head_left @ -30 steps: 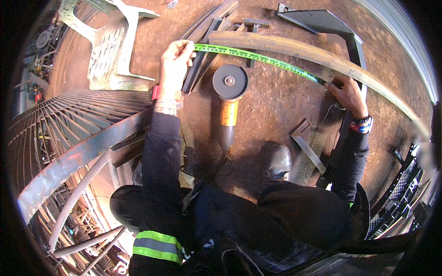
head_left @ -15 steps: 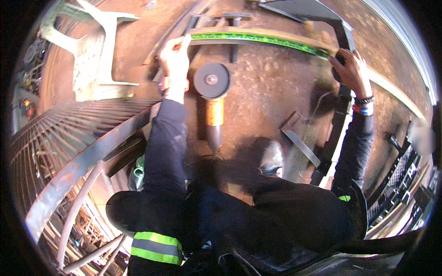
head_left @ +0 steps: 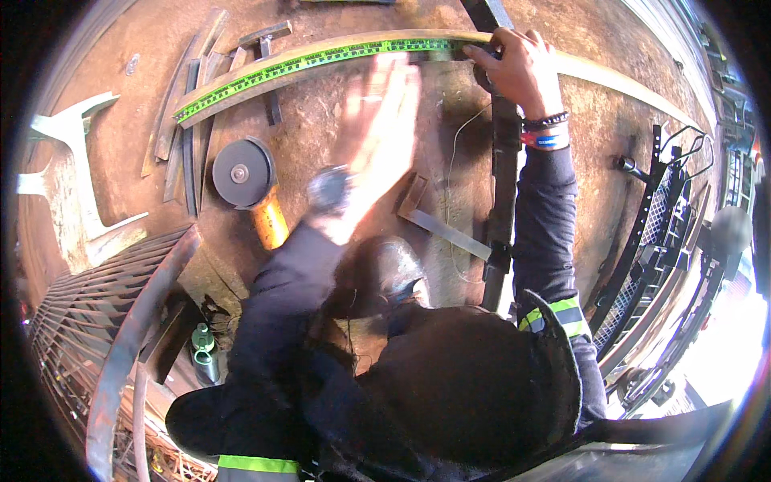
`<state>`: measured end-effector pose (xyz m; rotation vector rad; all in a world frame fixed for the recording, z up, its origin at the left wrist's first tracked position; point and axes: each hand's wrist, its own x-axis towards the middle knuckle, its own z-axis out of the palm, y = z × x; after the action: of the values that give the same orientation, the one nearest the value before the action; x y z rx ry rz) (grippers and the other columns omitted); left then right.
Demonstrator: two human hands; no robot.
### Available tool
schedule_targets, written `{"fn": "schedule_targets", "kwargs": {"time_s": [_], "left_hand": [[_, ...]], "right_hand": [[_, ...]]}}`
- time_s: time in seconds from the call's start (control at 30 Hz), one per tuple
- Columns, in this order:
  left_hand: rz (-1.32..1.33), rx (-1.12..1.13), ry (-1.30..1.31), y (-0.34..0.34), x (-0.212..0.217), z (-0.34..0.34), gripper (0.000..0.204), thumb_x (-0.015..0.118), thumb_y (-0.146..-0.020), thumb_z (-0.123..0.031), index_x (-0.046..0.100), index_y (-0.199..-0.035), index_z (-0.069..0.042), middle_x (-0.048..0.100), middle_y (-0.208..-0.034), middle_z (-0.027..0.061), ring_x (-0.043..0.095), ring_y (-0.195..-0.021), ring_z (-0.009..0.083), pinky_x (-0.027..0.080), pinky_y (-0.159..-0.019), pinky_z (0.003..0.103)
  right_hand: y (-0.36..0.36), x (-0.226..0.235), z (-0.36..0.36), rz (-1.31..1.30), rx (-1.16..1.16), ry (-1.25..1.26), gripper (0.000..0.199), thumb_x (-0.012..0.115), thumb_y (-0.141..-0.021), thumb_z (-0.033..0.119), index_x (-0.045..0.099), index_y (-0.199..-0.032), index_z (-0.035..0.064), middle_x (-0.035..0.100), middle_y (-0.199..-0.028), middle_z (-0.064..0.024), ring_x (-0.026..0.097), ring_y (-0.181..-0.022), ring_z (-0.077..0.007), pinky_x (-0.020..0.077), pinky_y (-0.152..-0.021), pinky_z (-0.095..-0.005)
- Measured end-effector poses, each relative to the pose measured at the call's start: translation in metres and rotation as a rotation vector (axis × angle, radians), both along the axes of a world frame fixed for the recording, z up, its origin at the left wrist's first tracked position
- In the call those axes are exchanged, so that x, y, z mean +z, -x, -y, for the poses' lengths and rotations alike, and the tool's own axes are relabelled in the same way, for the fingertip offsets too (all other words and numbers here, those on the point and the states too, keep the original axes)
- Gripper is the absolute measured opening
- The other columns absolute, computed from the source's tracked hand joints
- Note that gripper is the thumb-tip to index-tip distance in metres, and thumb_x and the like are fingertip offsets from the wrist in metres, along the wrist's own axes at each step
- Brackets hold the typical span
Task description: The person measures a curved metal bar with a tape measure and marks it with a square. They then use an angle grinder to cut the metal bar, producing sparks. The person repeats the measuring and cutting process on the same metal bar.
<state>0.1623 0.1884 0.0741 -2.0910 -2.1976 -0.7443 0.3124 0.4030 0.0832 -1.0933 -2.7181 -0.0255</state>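
I see R hand (head_left: 518,68) pinching green tape (head_left: 321,60), which runs to its 9 o'clock; L hand (head_left: 381,120) blurred, fingers spread, holding nothing.

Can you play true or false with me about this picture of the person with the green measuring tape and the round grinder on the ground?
1. The green measuring tape lies along a curved metal bar. True.
2. The right hand rests on the angle grinder. False: it presses on the bar at the tape's end, and the grinder lies alone on the ground.
3. The left hand is blurred, above the ground below the bar. True.
4. The grinder has a blue handle. False: the handle is orange.
5. A green bottle stands by the metal grating. True.
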Motion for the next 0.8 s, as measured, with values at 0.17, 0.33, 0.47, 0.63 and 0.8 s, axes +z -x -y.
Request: {"fn": "schedule_targets", "kwargs": {"time_s": [0.17,0.33,0.47,0.63,0.8], "left_hand": [[-0.135,0.021,0.053,-0.057,-0.035,-0.075,0.063,0.046,-0.096,-0.017,0.033,-0.154,0.004,0.025,-0.164,0.0209,0.017,-0.155,0.0355,0.009,-0.123,0.062],[-0.279,0.076,0.15,-0.067,-0.046,-0.092,0.062,0.047,-0.098,-0.022,0.035,-0.155,-0.002,0.019,-0.167,0.0171,0.009,-0.157,0.0331,0.006,-0.124,0.061],[-0.261,0.074,0.095,-0.065,-0.065,-0.097,0.062,0.046,-0.097,-0.021,0.036,-0.155,-0.004,0.019,-0.168,0.0146,0.012,-0.156,0.0323,0.006,-0.124,0.061],[-0.228,0.065,0.143,-0.065,-0.068,-0.098,0.061,0.045,-0.098,-0.023,0.036,-0.156,-0.005,0.02,-0.168,0.0136,0.012,-0.156,0.032,0.007,-0.124,0.061],[-0.297,0.061,0.196,-0.072,-0.076,-0.105,0.064,0.039,-0.101,-0.032,0.028,-0.158,-0.007,0.017,-0.169,0.0113,0.011,-0.156,0.0305,0.006,-0.125,0.059]], "right_hand": [[-0.033,-0.009,-0.021,-0.034,-0.087,0.061,0.051,0.076,-0.081,0.057,0.071,-0.086,0.007,0.072,-0.081,-0.0095,0.064,-0.087,-0.0339,0.0487,-0.08,-0.0456],[-0.038,0.011,-0.007,-0.204,-0.23,0.077,0.055,0.084,-0.076,0.049,0.068,-0.087,-0.0028,0.07,-0.085,-0.022,0.066,-0.09,-0.0383,0.052,-0.079,-0.0434],[-0.052,0.054,0.038,-0.607,-0.216,0.384,0.033,0.064,-0.096,0.02,0.064,-0.118,-0.0045,0.065,-0.114,-0.0169,0.063,-0.094,-0.0233,0.0497,-0.085,-0.0333],[-0.029,0.032,0.085,-0.933,-0.094,0.59,0.02,0.064,-0.097,0.008,0.072,-0.114,0.0012,0.061,-0.116,-0.0119,0.058,-0.104,-0.0176,0.0448,-0.093,-0.0299],[0.014,0.009,0.12,-0.993,-0.305,0.617,0.019,0.071,-0.09,0.002,0.071,-0.11,0.0011,0.067,-0.097,-0.0077,0.061,-0.089,-0.0139,0.0492,-0.079,-0.0263]]}}
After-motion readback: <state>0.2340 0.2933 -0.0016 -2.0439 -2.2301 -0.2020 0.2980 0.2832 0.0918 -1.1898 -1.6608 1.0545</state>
